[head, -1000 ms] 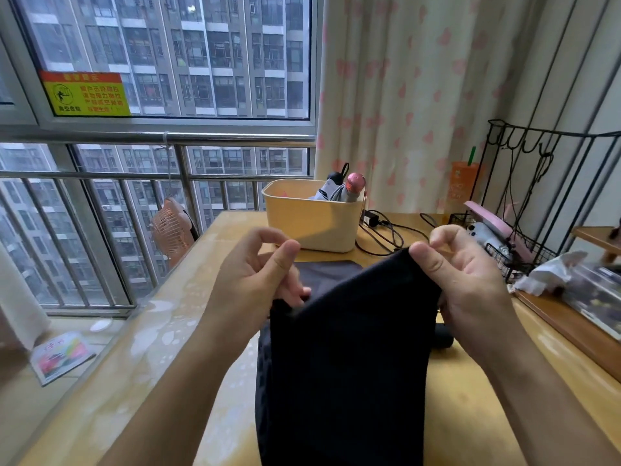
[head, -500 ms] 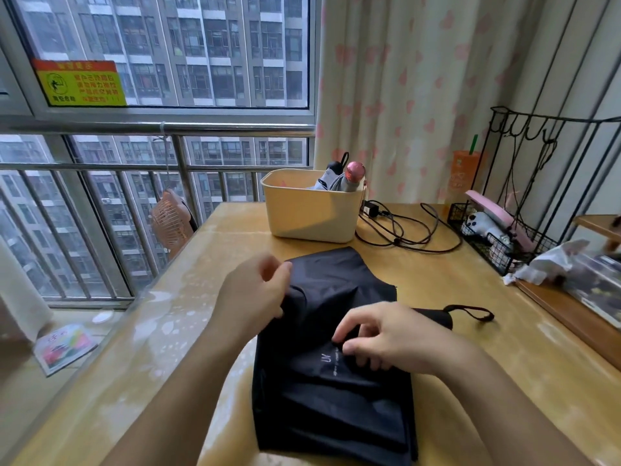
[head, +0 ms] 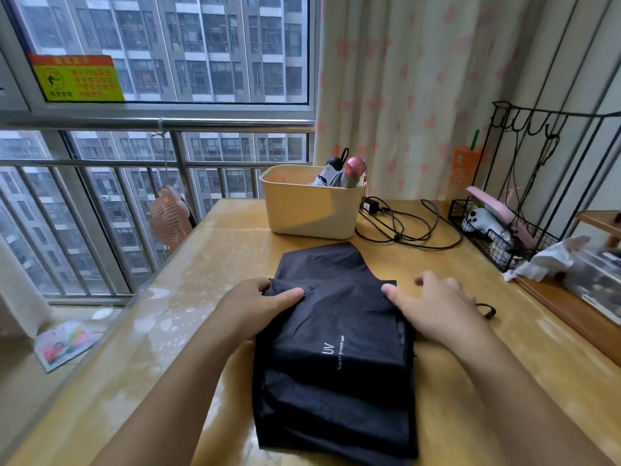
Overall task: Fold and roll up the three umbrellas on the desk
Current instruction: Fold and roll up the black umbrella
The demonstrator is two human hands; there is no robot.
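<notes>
I see the umbrella (head: 336, 334) lying flat in the middle of the desk (head: 235, 250), with the bin (head: 309, 213) beyond it at 12 o'clock. My left hand (head: 258, 307) pinches its 9 o'clock edge, thumb on top. My right hand (head: 437, 307) rests at 3 o'clock, fingers spread and blurred, thumb pressing the cloth.
</notes>
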